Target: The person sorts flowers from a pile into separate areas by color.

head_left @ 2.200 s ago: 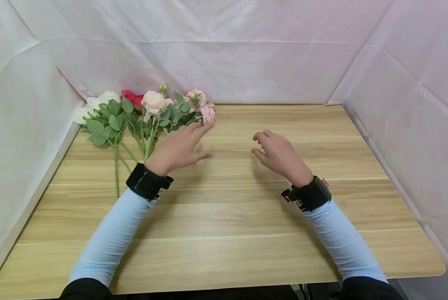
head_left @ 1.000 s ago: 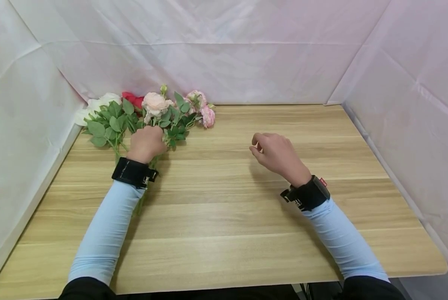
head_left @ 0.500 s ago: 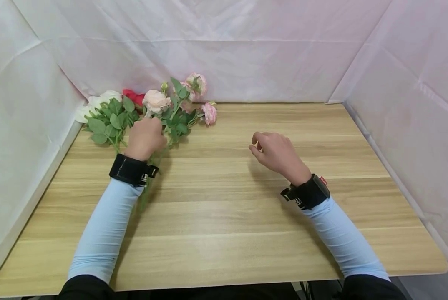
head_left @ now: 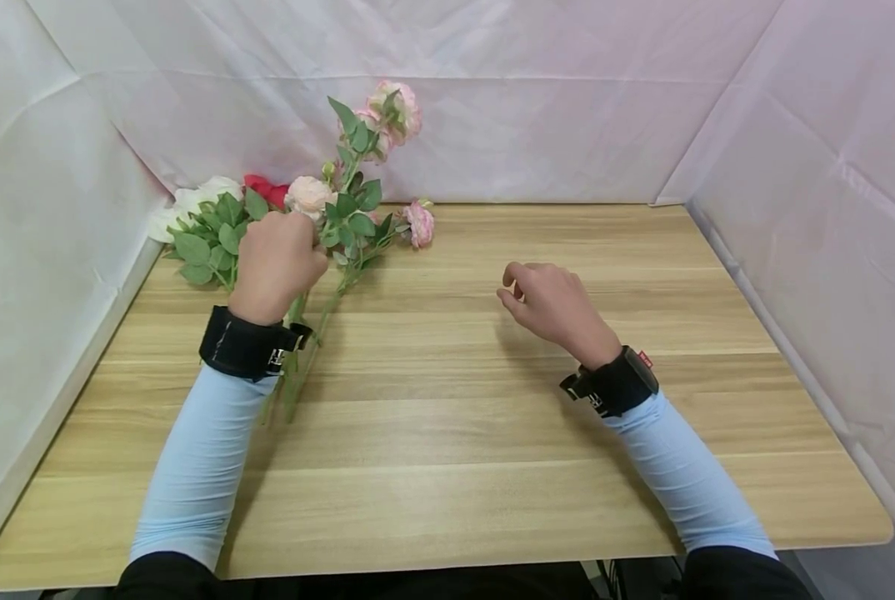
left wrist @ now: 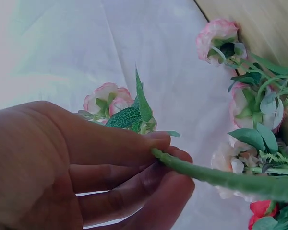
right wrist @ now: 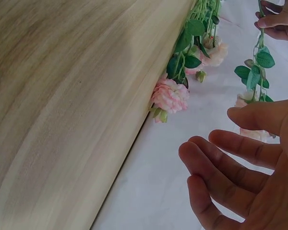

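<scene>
Over the left part of the tabletop [head_left: 477,467], toward its far left corner, the left hand [head_left: 277,267] pinches the green stem [left wrist: 221,179] of a pink-and-white peony spray [head_left: 393,112] between thumb and fingertips. From that grip the spray runs away and to the right, its long axis tilted upward, so its blooms stand above the far edge, in front of the white cloth backdrop [head_left: 552,50]. Where the lower end of the stem stops cannot be told in the head view, as the hand and other stems overlap it.

The right hand [head_left: 552,308] is well apart, right of the middle of the tabletop; its fingers are loosely bent and hold nothing. The left hand is thus the nearer one to the spray, which lies to the far left of the right hand.

Beneath and beside the left hand, more flowers lie along the far edge: white roses [head_left: 203,198] closest to the far left corner, then a red flower [head_left: 266,192], a pale peach rose [head_left: 310,197] and, farthest right, a pink peony [head_left: 419,223]. Their stems point toward the near edge, partly hidden by the left hand and arm. No container shows in any view.
</scene>
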A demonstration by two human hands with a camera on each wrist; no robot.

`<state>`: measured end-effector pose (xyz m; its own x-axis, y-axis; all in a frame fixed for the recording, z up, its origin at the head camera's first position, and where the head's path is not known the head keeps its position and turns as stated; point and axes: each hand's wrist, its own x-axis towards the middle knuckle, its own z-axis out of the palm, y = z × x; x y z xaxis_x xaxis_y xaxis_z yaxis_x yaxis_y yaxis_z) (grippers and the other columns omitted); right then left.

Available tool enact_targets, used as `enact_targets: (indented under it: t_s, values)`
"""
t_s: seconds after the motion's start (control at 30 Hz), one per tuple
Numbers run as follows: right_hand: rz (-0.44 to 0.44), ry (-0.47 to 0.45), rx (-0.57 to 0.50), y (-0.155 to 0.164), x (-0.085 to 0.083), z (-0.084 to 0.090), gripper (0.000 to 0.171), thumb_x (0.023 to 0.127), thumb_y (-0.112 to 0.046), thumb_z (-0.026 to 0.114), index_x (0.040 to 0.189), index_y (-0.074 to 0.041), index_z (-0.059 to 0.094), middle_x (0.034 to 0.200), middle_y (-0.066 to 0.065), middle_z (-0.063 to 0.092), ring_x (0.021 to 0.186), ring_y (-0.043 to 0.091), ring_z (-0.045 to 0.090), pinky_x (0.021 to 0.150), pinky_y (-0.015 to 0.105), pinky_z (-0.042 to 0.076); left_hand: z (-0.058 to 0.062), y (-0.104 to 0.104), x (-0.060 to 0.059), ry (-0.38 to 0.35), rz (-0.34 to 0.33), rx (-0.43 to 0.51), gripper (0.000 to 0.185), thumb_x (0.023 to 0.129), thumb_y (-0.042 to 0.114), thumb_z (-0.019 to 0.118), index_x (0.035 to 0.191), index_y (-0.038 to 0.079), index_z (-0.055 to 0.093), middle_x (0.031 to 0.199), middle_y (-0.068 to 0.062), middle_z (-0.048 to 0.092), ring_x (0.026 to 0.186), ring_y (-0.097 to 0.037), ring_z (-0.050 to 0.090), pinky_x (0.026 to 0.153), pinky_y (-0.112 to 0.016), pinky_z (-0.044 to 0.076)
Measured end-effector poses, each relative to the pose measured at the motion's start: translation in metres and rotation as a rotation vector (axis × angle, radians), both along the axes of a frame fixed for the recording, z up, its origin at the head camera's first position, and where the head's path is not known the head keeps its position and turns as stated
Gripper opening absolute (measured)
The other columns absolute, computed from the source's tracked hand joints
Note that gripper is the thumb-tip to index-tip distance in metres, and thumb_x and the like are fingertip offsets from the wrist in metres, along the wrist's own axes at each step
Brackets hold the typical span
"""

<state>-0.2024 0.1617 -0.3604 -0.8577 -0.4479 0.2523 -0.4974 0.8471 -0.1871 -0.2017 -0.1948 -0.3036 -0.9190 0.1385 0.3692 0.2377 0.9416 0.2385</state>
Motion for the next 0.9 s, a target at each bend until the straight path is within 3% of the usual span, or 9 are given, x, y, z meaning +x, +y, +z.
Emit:
enact_targets:
  t_s: [0.37, 0.7, 0.9]
  values:
    - [0.006, -0.009, -0.007, -0.001, 0.002, -0.001, 0.014, 0.100, -0.025, 0.066, 0.104, -0.012, 0.070, 0.087, 0.003, 0.075, 0.075, 0.020, 0.069, 0.064, 0.036, 0.054, 0.002, 0.006, 0.001, 0.003, -0.069, 0.019, 0.035, 0.068, -0.007, 0.040, 0.057, 0.019, 0.019, 0.065, 0.004, 0.011, 0.064, -0.014, 0.010, 0.059, -0.031, 0.012]
    - [0.035, -0.016, -0.030, -0.008, 0.007, 0.002, 0.014, 0.100, -0.025, 0.065, 0.104, -0.012, 0.070, 0.085, 0.002, 0.075, 0.072, 0.019, 0.068, 0.063, 0.035, 0.053, 0.001, 0.015, 0.001, -0.085, -0.092, 0.021, 0.037, 0.075, -0.005, 0.043, 0.056, 0.018, 0.021, 0.065, 0.004, 0.012, 0.063, -0.014, 0.011, 0.060, -0.031, 0.014]
    - [0.063, -0.051, -0.052, -0.016, 0.011, 0.004, 0.022, 0.104, -0.032, 0.061, 0.104, -0.013, 0.071, 0.085, 0.001, 0.075, 0.073, 0.017, 0.069, 0.066, 0.035, 0.054, -0.002, 0.024, 0.004, -0.081, -0.140, 0.036, 0.041, 0.078, -0.007, 0.046, 0.059, 0.019, 0.019, 0.066, 0.004, 0.011, 0.063, -0.013, 0.010, 0.062, -0.031, 0.013]
